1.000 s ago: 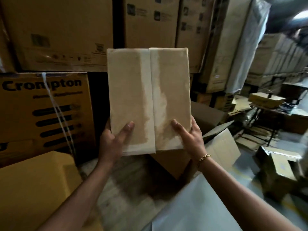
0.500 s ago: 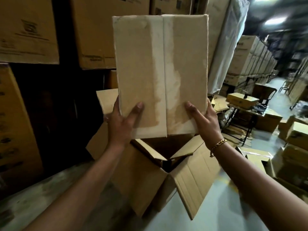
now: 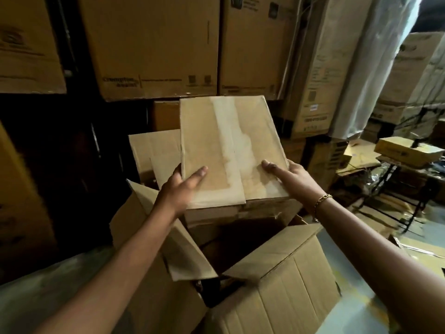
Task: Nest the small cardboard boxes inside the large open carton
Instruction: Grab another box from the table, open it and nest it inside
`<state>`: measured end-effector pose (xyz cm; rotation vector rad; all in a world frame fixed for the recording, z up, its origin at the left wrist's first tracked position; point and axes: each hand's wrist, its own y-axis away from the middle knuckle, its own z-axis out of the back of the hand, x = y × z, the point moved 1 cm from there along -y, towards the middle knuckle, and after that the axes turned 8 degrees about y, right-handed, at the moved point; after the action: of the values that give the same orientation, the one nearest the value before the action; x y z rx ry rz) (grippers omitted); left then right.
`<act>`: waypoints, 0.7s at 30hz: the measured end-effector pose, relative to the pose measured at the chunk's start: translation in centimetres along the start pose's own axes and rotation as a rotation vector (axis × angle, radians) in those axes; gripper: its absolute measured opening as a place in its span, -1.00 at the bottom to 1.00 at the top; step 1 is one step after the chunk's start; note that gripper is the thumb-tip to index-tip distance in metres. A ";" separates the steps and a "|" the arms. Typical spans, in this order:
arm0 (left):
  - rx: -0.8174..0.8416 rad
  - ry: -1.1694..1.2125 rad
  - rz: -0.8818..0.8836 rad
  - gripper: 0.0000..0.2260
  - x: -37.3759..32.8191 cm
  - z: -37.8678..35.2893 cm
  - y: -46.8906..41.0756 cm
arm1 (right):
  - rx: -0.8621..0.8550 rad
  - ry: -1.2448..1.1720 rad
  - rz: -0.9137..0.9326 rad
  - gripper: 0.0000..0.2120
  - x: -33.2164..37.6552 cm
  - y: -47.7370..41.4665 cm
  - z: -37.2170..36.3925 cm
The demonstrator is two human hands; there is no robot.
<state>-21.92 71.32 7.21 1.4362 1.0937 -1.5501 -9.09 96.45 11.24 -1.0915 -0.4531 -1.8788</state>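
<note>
I hold a small brown cardboard box (image 3: 231,145) with a pale tape strip down its top. My left hand (image 3: 179,189) grips its near left corner and my right hand (image 3: 289,175) grips its near right corner, thumbs on top. The box hangs tilted over the dark mouth of the large open carton (image 3: 277,285), its lower end just inside the opening. The carton's flaps stand spread outward, one under my left wrist, one at the back. What lies inside the carton is too dark to tell.
Tall stacks of printed cartons (image 3: 156,44) form a wall right behind the carton. A plastic-wrapped stack (image 3: 361,56) rises at the right. A small table with a flat box (image 3: 407,150) and loose cardboard stands at the far right. Grey floor (image 3: 361,309) shows beside the carton.
I have lowered the small box from chest height down to the carton's opening, and my view has tipped downward and closer to the carton. Both hands keep the same grip.
</note>
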 end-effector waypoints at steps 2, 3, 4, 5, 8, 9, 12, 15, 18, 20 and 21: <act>-0.047 -0.001 0.051 -0.61 0.2 -1.7 -0.1 | 0.092 0.038 -0.024 -0.43 -1.4 -2.6 0.6; -0.073 -0.016 0.081 -0.70 0.7 -2.5 -0.3 | 0.146 0.050 -0.042 -0.45 -1.9 -3.8 0.9; -0.088 -0.026 0.109 -0.72 0.7 -3.4 -0.1 | 0.198 0.063 -0.064 -0.45 -2.5 -5.0 1.1; -0.094 -0.026 0.155 -0.64 1.3 -3.9 -0.3 | 0.247 0.077 -0.085 -0.42 -3.1 -6.0 1.3; -0.134 -0.038 0.262 -0.50 2.4 -5.2 -0.2 | 0.396 0.145 -0.135 -0.38 -4.4 -9.1 1.0; -0.149 -0.035 0.281 -0.56 3.1 -5.2 -0.4 | 0.447 0.171 -0.154 -0.36 -4.7 -9.9 0.6; -0.205 -0.043 0.336 -0.60 5.0 -5.5 -1.1 | 0.590 0.279 -0.171 -0.31 -5.9 -12.3 -1.1; -0.185 -0.149 0.377 -0.46 7.2 -5.6 -2.4 | 0.690 0.309 -0.167 -0.43 -7.2 -14.3 -2.7; -0.178 -0.276 0.401 -0.25 11.8 -4.6 -5.3 | 0.776 0.359 -0.161 -0.39 -8.7 -16.3 -4.5; -0.183 -0.369 0.424 -0.06 14.6 -3.8 -7.4 | 0.822 0.381 -0.185 -0.34 -10.2 -17.3 -6.1; -0.180 -0.445 0.447 0.00 14.5 -4.1 -7.7 | 0.840 0.384 -0.198 -0.35 -10.9 -17.8 -6.9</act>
<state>-28.96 78.27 -6.47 1.0519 0.5803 -1.3198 -25.08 106.92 0.48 -0.1296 -1.0219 -1.7264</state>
